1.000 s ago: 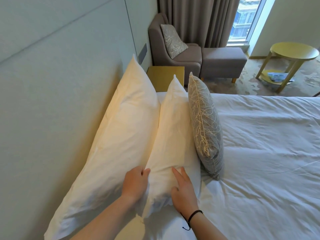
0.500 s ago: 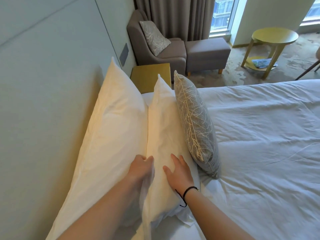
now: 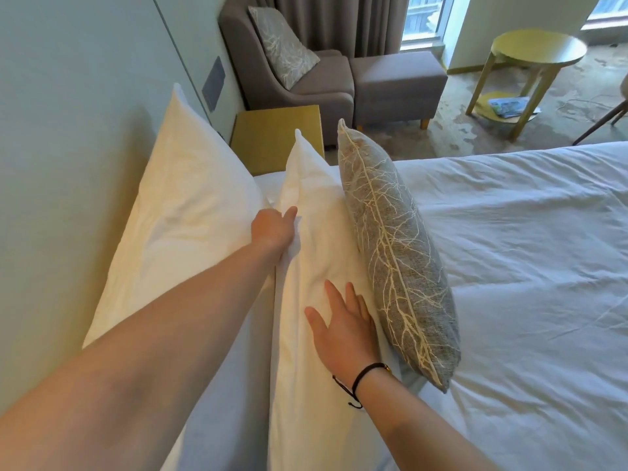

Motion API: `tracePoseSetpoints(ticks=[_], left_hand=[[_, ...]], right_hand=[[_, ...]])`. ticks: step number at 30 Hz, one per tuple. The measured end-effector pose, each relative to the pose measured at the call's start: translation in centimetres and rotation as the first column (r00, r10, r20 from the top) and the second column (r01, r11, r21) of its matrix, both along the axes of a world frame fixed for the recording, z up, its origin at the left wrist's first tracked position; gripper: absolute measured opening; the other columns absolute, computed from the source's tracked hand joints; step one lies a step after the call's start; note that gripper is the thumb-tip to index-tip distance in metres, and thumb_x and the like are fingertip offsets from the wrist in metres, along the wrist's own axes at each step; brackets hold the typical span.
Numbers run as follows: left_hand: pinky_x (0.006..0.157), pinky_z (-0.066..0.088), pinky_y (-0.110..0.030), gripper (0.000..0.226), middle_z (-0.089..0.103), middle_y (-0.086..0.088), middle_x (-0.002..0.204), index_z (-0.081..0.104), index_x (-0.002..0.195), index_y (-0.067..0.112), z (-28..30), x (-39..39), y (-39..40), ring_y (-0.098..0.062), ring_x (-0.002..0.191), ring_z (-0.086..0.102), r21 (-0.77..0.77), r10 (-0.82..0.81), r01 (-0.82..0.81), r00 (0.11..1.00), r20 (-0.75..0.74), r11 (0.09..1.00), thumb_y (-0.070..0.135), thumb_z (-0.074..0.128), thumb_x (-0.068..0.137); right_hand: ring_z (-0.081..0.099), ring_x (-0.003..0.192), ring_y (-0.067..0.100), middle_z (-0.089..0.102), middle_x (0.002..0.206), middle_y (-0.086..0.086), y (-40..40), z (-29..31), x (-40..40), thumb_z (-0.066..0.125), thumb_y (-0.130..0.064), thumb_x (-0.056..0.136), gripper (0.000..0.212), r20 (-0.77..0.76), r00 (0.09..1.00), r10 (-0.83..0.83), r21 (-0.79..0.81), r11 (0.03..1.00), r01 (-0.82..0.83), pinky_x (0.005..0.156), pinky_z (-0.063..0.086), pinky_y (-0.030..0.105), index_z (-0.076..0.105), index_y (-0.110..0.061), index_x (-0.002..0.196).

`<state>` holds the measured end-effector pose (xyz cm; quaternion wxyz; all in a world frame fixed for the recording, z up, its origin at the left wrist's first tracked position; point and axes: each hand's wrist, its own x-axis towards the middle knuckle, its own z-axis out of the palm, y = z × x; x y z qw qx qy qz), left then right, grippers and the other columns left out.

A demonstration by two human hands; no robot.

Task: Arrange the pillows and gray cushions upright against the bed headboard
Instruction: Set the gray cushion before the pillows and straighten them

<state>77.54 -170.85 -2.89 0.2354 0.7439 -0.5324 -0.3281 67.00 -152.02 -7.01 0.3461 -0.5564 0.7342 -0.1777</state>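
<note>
Two white pillows stand upright along the pale headboard [image 3: 61, 164]. The back pillow [image 3: 183, 212] leans on the headboard. The front pillow [image 3: 306, 273] stands against it. A gray cushion [image 3: 397, 253] with a pale branch pattern leans on the front pillow's bed side. My left hand [image 3: 273, 229] grips the top edge of the front pillow, fingers closed on the fabric. My right hand [image 3: 343, 328] lies flat and open on the front pillow's face, its fingers beside the cushion's lower part.
The bed's white duvet [image 3: 526, 266] spreads to the right. A yellow bedside table [image 3: 278, 137] stands past the pillows. Beyond are a gray armchair [image 3: 326, 83] with another patterned cushion [image 3: 282, 45], a footstool [image 3: 397, 83] and a round yellow table [image 3: 537, 52].
My left hand has slid farther up the front pillow's top edge. My right hand has shifted up its face toward the cushion. The view has moved closer.
</note>
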Motion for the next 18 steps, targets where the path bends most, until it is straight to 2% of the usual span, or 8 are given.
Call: tracePoseSetpoints(ticks=[3, 7, 11, 13, 15, 18], left_hand=[[0.070, 0.040, -0.034, 0.034, 0.061, -0.011, 0.084, 0.056, 0.079, 0.009, 0.4, 0.4, -1.2, -0.035, 0.091, 0.062, -0.042, -0.061, 0.067, 0.990, 0.130, 0.997, 0.038, 0.053, 0.098], [0.069, 0.039, -0.034, 0.017, 0.065, -0.015, 0.100, 0.058, 0.089, 0.012, 1.4, 3.1, -1.5, -0.035, 0.093, 0.062, -0.110, -0.059, 0.111, 0.916, 0.396, 0.988, 0.025, 0.052, 0.098], [0.068, 0.040, -0.035, 0.021, 0.067, -0.017, 0.102, 0.052, 0.078, 0.014, 1.6, 4.7, -1.1, -0.034, 0.086, 0.060, -0.045, -0.072, 0.109, 0.863, 0.500, 0.993, 0.020, 0.051, 0.098], [0.068, 0.041, -0.036, 0.014, 0.066, -0.016, 0.103, 0.055, 0.085, 0.013, 2.1, 3.9, -0.8, -0.034, 0.088, 0.061, -0.029, -0.112, 0.151, 0.833, 0.542, 0.988, 0.019, 0.051, 0.098], [0.067, 0.043, -0.038, 0.011, 0.063, -0.014, 0.104, 0.052, 0.106, 0.013, 2.8, 3.0, -0.3, -0.035, 0.090, 0.062, -0.031, -0.142, 0.200, 0.789, 0.598, 0.979, 0.020, 0.050, 0.098], [0.067, 0.043, -0.040, 0.030, 0.056, -0.011, 0.112, 0.040, 0.122, 0.020, 3.6, 2.1, 1.4, -0.035, 0.091, 0.061, -0.035, -0.212, 0.306, 0.733, 0.646, 0.951, 0.035, 0.049, 0.098]], right_hand=[[-0.001, 0.148, 0.022, 0.001, 0.163, -0.001, 0.1, -0.1, 0.9, 0.031, -0.063, 0.094, 0.062, -0.030, 0.999, -0.017, 0.006, 1.000, 0.017, 0.119, 0.008, 0.045, 0.012, -0.041, 0.150], [-0.006, 0.148, 0.017, -0.003, 0.163, -0.004, 1.1, 1.2, 1.7, 0.035, -0.060, 0.094, 0.065, -0.016, 0.999, 0.043, 0.021, 0.999, -0.043, 0.120, 0.003, 0.042, 0.007, -0.043, 0.150], [-0.008, 0.148, 0.017, -0.006, 0.163, -0.003, 2.7, 3.9, 2.3, 0.048, -0.051, 0.092, 0.072, 0.046, 0.985, 0.165, 0.006, 0.986, -0.166, 0.121, 0.004, 0.041, 0.004, -0.045, 0.149], [-0.005, 0.148, 0.013, -0.005, 0.162, -0.005, 3.8, 5.9, 2.2, 0.053, -0.048, 0.091, 0.074, 0.103, 0.972, 0.213, -0.035, 0.977, -0.210, 0.121, 0.006, 0.036, 0.007, -0.045, 0.149], [0.001, 0.147, 0.004, 0.001, 0.162, -0.011, 5.0, 8.1, 1.6, 0.055, -0.048, 0.090, 0.071, 0.159, 0.953, 0.258, -0.152, 0.960, -0.235, 0.119, 0.011, 0.028, 0.014, -0.046, 0.148], [0.032, 0.137, -0.004, 0.038, 0.150, -0.017, 6.2, 11.6, -1.7, 0.061, -0.044, 0.086, 0.053, 0.263, 0.937, 0.228, -0.463, 0.883, -0.085, 0.111, 0.031, 0.021, 0.047, -0.040, 0.137]])
